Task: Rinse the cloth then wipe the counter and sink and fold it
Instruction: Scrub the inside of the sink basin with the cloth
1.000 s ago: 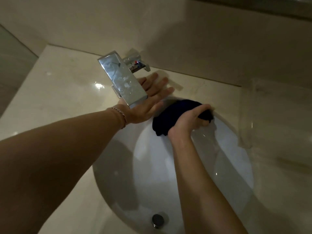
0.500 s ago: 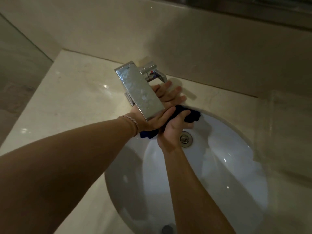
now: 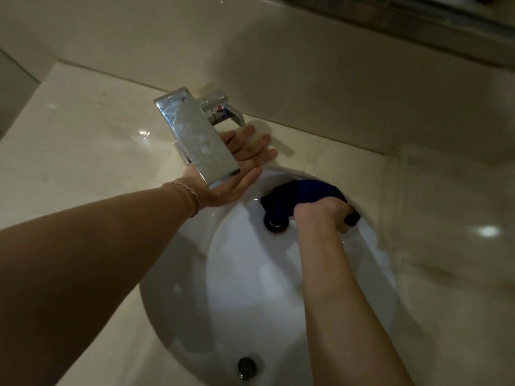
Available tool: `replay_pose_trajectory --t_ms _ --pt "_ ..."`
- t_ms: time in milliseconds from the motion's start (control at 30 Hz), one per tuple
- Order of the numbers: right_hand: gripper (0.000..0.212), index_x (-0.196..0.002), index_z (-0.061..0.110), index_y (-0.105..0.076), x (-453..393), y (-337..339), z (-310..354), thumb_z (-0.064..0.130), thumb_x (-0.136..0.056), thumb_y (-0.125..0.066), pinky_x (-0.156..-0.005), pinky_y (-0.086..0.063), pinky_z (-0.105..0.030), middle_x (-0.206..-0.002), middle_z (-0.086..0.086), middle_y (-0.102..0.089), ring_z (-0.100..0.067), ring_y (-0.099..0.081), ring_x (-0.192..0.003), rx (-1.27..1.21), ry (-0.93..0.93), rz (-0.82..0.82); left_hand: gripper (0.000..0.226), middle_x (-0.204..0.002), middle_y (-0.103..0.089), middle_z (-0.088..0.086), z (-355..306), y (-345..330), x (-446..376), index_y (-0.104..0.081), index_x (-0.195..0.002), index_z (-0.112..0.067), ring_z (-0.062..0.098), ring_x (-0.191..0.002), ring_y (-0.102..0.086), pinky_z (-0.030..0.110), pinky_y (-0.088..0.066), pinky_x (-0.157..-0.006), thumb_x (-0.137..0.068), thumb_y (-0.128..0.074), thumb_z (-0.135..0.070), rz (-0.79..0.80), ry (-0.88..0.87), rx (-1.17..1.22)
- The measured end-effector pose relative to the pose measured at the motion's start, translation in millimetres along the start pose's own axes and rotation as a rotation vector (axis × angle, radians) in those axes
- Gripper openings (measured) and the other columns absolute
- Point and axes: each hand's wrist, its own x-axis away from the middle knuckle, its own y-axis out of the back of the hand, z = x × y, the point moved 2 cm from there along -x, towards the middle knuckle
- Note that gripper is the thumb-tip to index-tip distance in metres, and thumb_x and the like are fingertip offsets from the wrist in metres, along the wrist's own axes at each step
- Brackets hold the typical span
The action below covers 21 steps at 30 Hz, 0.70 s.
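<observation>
Right hand (image 3: 323, 215) grips the cloth (image 3: 301, 195) against the sink (image 3: 250, 288) wall.

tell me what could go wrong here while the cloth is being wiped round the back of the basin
The dark cloth is bunched in the right hand right over the overflow hole; a loose corner might snag there. The left hand rests open under the faucet spout, so lifting it could knock the metal edge. The counter looks wet near the rim, so a leaning hand may slip.
</observation>
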Motion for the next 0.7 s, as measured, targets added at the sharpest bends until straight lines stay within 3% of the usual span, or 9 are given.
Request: replay_pose_trajectory --t_ms 200,267,367,467,533,633,700 --pt "0.051 -0.154 0.022 -0.033 12.1 6.7 -12.2 0.034 -0.105 -0.033 -0.116 -0.031 -0.053 -0.152 -0.011 -0.039 -0.037 -0.042 -0.135 -0.005 -0.122 0.326 0.053 -0.170 -0.018 -0.001 -0.4 -4.3 0.3 -0.024 -0.162 -0.027 0.028 -0.157 -0.012 0.049 -0.017 -0.124 -0.109 -0.023 -0.039 0.005 0.005 -0.034" --pt "0.050 -0.151 0.022 -0.040 11.4 5.5 -22.0 0.040 -0.104 -0.035 -0.113 -0.036 -0.054 -0.145 -0.013 -0.048 -0.038 -0.049 -0.127 0.080 -0.133 0.459 0.053 -0.169 -0.021 0.000 -1.1 -1.6 0.9 -0.026 -0.161 -0.026 0.029 -0.157 -0.014 0.049 -0.018 -0.124 -0.110 -0.028 -0.038 -0.012 0.005 -0.040" --pt "0.067 -0.149 0.031 -0.039 3.5 19.0 -31.1 0.057 -0.088 -0.049 -0.104 -0.045 -0.055 -0.143 -0.009 -0.052 -0.036 -0.056 -0.119 0.366 -0.014 0.515 0.054 -0.170 -0.017 -0.001 -2.2 -0.5 -0.2 -0.023 -0.162 -0.028 0.029 -0.157 -0.012 0.048 -0.015 -0.125 -0.109 -0.030 -0.038 0.002 0.007 -0.042" --pt "0.058 -0.152 0.028 -0.035 -7.1 43.4 -19.2 0.049 -0.100 -0.049 -0.109 -0.043 -0.047 -0.149 -0.006 -0.047 -0.030 -0.051 -0.130 0.995 0.497 0.623 0.055 -0.170 -0.018 -0.001 -1.1 -2.4 -0.5 -0.023 -0.162 -0.028 0.031 -0.157 -0.013 0.048 -0.014 -0.125 -0.108 -0.029 -0.037 0.030 0.015 -0.041" --pt "0.051 -0.148 0.024 -0.039 -21.2 60.0 -6.8 0.046 -0.103 -0.045 -0.101 -0.044 -0.041 -0.147 -0.011 -0.042 -0.034 -0.048 -0.128 1.592 0.907 0.721 0.055 -0.170 -0.017 -0.002 -2.9 -1.4 -0.3 -0.022 -0.162 -0.029 0.030 -0.157 -0.012 0.048 -0.014 -0.125 -0.108 -0.028 -0.037 0.039 0.013 -0.040" --pt "0.044 -0.138 0.027 -0.050 -43.9 86.5 11.1 0.049 -0.100 -0.051 -0.090 -0.044 -0.047 -0.135 -0.016 -0.043 -0.041 -0.048 -0.117 2.253 1.530 0.630 0.055 -0.170 -0.016 -0.003 -2.6 -0.7 -1.1 -0.022 -0.162 -0.030 0.029 -0.157 -0.011 0.048 -0.012 -0.125 -0.108 -0.025 -0.040 0.056 0.021 -0.008" --pt "0.052 -0.144 0.031 -0.046 -60.2 102.5 16.6 0.056 -0.098 -0.048 -0.095 -0.039 -0.049 -0.145 -0.013 -0.040 -0.040 -0.046 -0.119 2.509 1.686 0.597 0.056 -0.170 -0.016 -0.003 -3.4 0.3 -1.2 -0.022 -0.162 -0.030 0.029 -0.157 -0.011 0.048 -0.013 -0.125 -0.107 -0.020 -0.044 0.083 0.038 -0.002"
